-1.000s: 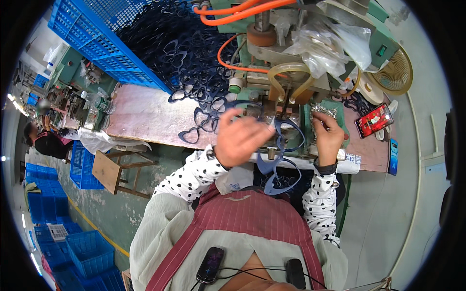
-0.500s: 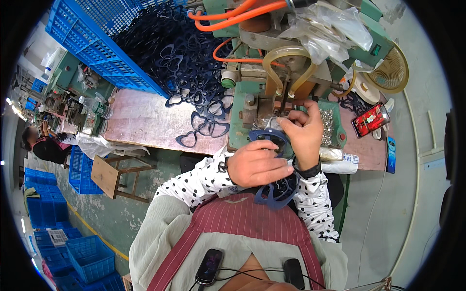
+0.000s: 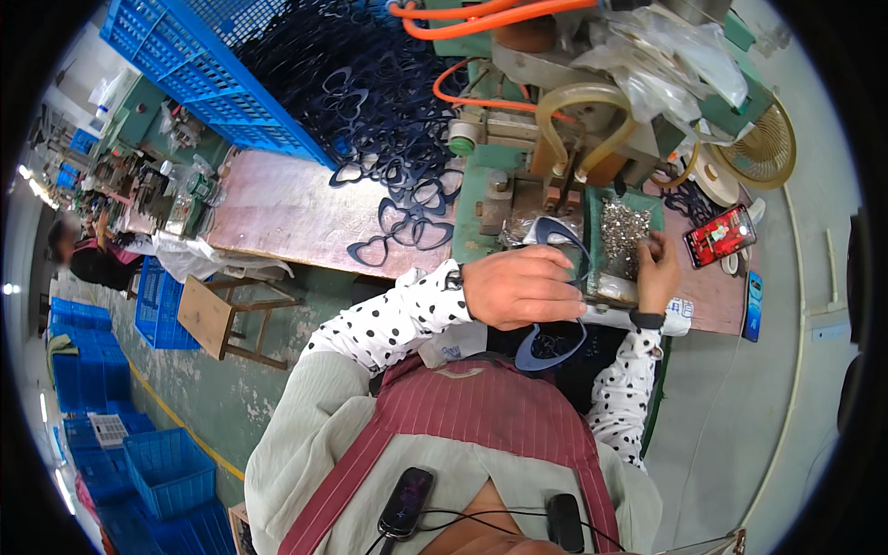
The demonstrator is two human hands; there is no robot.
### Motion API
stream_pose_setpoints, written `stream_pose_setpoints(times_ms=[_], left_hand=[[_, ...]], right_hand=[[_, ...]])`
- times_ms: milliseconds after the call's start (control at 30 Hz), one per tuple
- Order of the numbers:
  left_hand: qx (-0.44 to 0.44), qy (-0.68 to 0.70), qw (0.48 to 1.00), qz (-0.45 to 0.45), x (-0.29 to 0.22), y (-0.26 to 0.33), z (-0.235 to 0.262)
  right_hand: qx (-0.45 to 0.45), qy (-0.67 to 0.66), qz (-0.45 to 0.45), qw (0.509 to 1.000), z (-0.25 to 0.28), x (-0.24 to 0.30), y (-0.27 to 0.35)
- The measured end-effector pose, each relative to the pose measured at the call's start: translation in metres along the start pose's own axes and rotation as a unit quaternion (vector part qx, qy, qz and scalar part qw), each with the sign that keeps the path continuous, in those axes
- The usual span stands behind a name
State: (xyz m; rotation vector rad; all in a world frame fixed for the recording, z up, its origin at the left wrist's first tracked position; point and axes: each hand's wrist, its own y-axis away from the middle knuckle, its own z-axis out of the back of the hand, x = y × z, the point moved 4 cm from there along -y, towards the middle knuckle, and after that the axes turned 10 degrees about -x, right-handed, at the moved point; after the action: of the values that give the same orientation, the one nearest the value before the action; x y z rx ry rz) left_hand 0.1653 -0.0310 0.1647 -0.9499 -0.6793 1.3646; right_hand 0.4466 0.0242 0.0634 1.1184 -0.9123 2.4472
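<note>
A dark blue eyeglass frame front is gripped by my left hand in front of the green machine. One rim shows above the fingers and the other below; the hand hides the bridge. My right hand reaches into a green tray of small silvery metal parts, at its right side. Its thumb and fingertips are drawn together; anything pinched between them is too small to make out. Two brass-coloured electrode tips of the machine stand just beyond the frame.
A blue plastic crate spills a heap of dark blue frames onto the bench. Orange hoses cross above. Right of the tray are a red-screened phone and a fan. A wooden stool stands left.
My right hand has left the electrode tips and moved right to the tray of metal parts. My left hand has drawn the frame back and turned it more upright.
</note>
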Motion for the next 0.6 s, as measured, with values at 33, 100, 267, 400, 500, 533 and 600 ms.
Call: stream_pose_setpoints(times_ms=[33,100,267,400,500,533,600], left_hand=[[0.008,0.022,1.0,0.006,0.0,-0.002,0.003],[0.004,0.018,1.0,0.005,0.001,-0.002,0.003],[0.005,0.02,1.0,0.021,-0.002,-0.002,0.003],[-0.004,-0.121,0.993,0.006,-0.009,0.004,0.005],[-0.07,-0.255,0.964,0.039,-0.004,0.039,0.031],[-0.104,-0.3,0.945,0.082,0.011,0.065,0.047],[-0.129,-0.435,0.864,0.218,0.047,0.106,0.082]], right_hand=[[0.039,0.004,-0.026,0.999,0.001,0.001,0.001],[0.02,0.156,0.176,0.972,0.005,0.027,0.01],[0.006,0.205,0.239,0.949,-0.011,0.018,0.014],[-0.027,0.054,0.136,0.989,-0.005,0.018,0.009],[-0.058,0.078,0.139,0.986,-0.005,0.017,0.01],[-0.048,0.093,0.129,0.986,-0.005,0.016,0.011],[-0.049,0.094,0.133,0.985,-0.003,0.015,0.012]])
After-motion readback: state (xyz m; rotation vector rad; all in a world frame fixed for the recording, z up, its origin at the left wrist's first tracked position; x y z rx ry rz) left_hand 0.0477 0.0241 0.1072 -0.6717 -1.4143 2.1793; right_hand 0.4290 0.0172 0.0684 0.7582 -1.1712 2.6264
